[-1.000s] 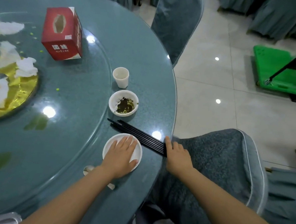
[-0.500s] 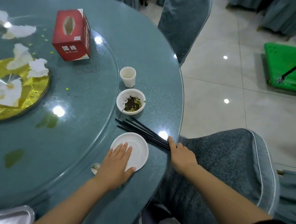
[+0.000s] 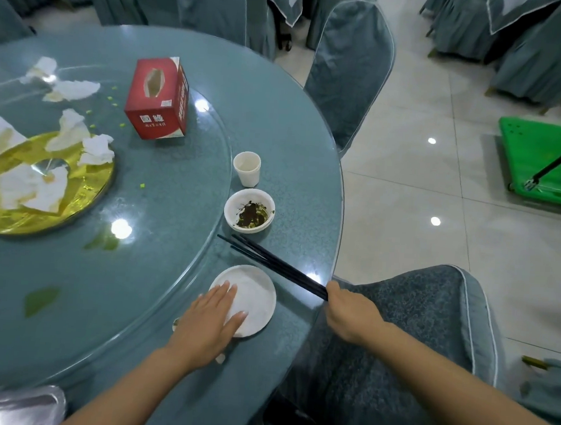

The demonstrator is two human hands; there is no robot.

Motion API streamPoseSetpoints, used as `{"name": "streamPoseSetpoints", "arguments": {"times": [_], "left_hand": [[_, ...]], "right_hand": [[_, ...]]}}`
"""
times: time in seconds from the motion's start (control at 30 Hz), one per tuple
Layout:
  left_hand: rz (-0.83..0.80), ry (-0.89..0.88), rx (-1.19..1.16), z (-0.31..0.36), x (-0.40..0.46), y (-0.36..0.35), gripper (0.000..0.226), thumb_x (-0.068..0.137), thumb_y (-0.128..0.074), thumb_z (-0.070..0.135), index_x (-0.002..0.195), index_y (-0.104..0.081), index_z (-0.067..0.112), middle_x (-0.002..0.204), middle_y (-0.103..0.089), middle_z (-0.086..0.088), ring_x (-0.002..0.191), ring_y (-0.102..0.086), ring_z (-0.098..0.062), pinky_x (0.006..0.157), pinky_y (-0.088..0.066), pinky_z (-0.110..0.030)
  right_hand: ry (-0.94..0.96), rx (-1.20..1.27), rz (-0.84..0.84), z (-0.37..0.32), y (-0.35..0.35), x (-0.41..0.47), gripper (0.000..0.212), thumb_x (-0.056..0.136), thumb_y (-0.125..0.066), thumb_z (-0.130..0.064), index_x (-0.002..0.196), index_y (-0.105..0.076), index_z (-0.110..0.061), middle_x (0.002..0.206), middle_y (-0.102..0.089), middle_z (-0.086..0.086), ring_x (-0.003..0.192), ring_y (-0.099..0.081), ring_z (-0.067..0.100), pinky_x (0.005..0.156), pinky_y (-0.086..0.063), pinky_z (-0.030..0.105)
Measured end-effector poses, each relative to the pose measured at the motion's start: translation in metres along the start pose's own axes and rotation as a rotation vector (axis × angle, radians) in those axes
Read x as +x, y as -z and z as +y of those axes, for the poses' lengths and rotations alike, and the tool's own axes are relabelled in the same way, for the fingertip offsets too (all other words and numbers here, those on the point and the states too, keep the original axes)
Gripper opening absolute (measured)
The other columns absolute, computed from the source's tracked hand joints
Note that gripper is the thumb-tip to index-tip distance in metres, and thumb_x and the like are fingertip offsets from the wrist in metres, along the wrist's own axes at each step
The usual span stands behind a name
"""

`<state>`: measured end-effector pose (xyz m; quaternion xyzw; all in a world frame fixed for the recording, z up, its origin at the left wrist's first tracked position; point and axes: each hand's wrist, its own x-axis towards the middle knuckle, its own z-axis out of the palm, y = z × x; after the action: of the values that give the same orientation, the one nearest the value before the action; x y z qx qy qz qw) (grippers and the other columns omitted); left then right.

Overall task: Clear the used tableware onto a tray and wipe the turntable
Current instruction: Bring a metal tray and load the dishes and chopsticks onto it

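Right hand (image 3: 348, 310) grips black chopsticks (image 3: 269, 264), tips pointing up-left toward the bowl (image 3: 249, 210).

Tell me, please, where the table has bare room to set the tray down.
Bare rim lies beyond the paper cup, toward the far chair. The turntable is open between tissue box and green smear. Crowded: the rim from bowl and chopsticks to plate.

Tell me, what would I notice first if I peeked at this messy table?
Probably the bright red tissue box standing on the glass turntable, with crumpled white napkins scattered to its left over a shiny gold centre. Close by, the left hand rests on a small white plate, and the right hand grips black chopsticks at the table's edge.
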<state>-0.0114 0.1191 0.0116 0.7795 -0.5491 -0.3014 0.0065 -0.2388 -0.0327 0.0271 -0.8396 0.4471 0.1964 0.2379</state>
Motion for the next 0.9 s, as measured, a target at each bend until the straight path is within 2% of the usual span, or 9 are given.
{"name": "streamPoseSetpoints", "arguments": {"times": [0.13, 0.27, 0.37, 0.47, 0.53, 0.57, 0.63, 0.7, 0.9], "left_hand": [[0.083, 0.066, -0.252, 0.019, -0.002, 0.013, 0.066, 0.096, -0.026, 0.056, 0.151, -0.022, 0.019, 0.158, -0.020, 0.002, 0.145, -0.018, -0.012, 0.117, -0.015, -0.029], [0.186, 0.168, -0.699, 0.036, -0.005, 0.029, 0.070, 0.093, -0.028, 0.060, 0.151, -0.019, 0.022, 0.154, -0.020, 0.013, 0.140, -0.021, -0.006, 0.115, -0.016, -0.028], [0.416, 0.257, -0.962, 0.038, -0.006, 0.042, 0.056, 0.089, -0.034, 0.062, 0.129, -0.043, 0.025, 0.134, -0.050, 0.010, 0.126, -0.045, -0.009, 0.101, -0.032, -0.028], [0.668, 0.375, -1.166, 0.023, -0.010, 0.057, 0.031, 0.094, -0.050, 0.046, 0.108, -0.048, 0.019, 0.109, -0.064, -0.003, 0.102, -0.062, -0.018, 0.093, -0.048, -0.037], [0.821, 0.442, -1.334, 0.009, -0.017, 0.069, 0.029, 0.094, -0.057, 0.030, 0.113, -0.043, 0.013, 0.104, -0.065, -0.012, 0.092, -0.064, -0.020, 0.087, -0.054, -0.038], [0.868, 0.467, -1.392, 0.000, -0.022, 0.074, 0.040, 0.095, -0.058, 0.027, 0.125, -0.037, 0.011, 0.105, -0.065, -0.012, 0.090, -0.065, -0.019, 0.085, -0.054, -0.038], [0.927, 0.490, -1.424, -0.016, -0.034, 0.078, 0.061, 0.096, -0.056, 0.022, 0.144, -0.019, 0.017, 0.102, -0.063, -0.009, 0.088, -0.066, -0.016, 0.083, -0.054, -0.036], [0.980, 0.513, -1.397, -0.034, -0.046, 0.074, 0.067, 0.096, -0.055, 0.015, 0.148, -0.014, 0.020, 0.097, -0.062, -0.006, 0.086, -0.065, -0.015, 0.078, -0.054, -0.035], [1.051, 0.578, -1.390, -0.081, -0.083, 0.055, 0.038, 0.095, -0.055, 0.007, 0.131, -0.044, 0.013, 0.120, -0.055, -0.017, 0.084, -0.062, -0.014, 0.067, -0.055, -0.028]], "right_hand": [[0.100, 0.048, -0.011, -0.007, 0.011, -0.008, 0.014, 0.098, -0.033, -0.020, 0.108, -0.037, -0.010, 0.078, -0.048, 0.006, 0.068, -0.048, 0.028, 0.058, -0.035, 0.036], [0.249, 0.065, -0.006, -0.027, 0.029, -0.014, 0.006, 0.099, -0.033, -0.020, 0.099, -0.034, -0.014, 0.069, -0.039, -0.001, 0.056, -0.037, 0.018, 0.047, -0.024, 0.033], [0.343, 0.036, -0.004, -0.041, 0.034, -0.014, 0.005, 0.099, -0.033, -0.020, 0.097, -0.034, -0.015, 0.067, -0.034, -0.005, 0.054, -0.032, 0.013, 0.047, -0.021, 0.030], [0.417, -0.003, -0.020, -0.051, 0.030, -0.012, 0.006, 0.099, -0.033, -0.019, 0.094, -0.030, -0.017, 0.068, -0.030, -0.006, 0.055, -0.031, 0.014, 0.047, -0.018, 0.027], [0.453, -0.039, -0.036, -0.058, 0.027, -0.010, 0.007, 0.097, -0.034, -0.017, 0.094, -0.028, -0.016, 0.070, -0.033, -0.003, 0.063, -0.035, 0.024, 0.048, -0.019, 0.030], [0.463, -0.051, -0.043, -0.061, 0.026, -0.009, 0.007, 0.097, -0.034, -0.016, 0.094, -0.027, -0.016, 0.072, -0.036, -0.001, 0.068, -0.036, 0.026, 0.050, -0.022, 0.034], [0.476, -0.056, -0.064, -0.069, 0.023, -0.008, 0.007, 0.095, -0.035, -0.015, 0.094, -0.028, -0.016, 0.073, -0.039, 0.000, 0.073, -0.039, 0.027, 0.059, -0.027, 0.035], [0.488, -0.073, -0.089, -0.080, 0.020, -0.007, 0.007, 0.094, -0.035, -0.014, 0.094, -0.029, -0.016, 0.076, -0.042, 0.002, 0.074, -0.041, 0.027, 0.062, -0.030, 0.035], [0.537, -0.147, -0.109, -0.132, 0.012, -0.001, 0.008, 0.093, -0.034, -0.015, 0.095, -0.030, -0.021, 0.102, -0.057, 0.010, 0.074, -0.043, 0.026, 0.064, -0.034, 0.035]]}}
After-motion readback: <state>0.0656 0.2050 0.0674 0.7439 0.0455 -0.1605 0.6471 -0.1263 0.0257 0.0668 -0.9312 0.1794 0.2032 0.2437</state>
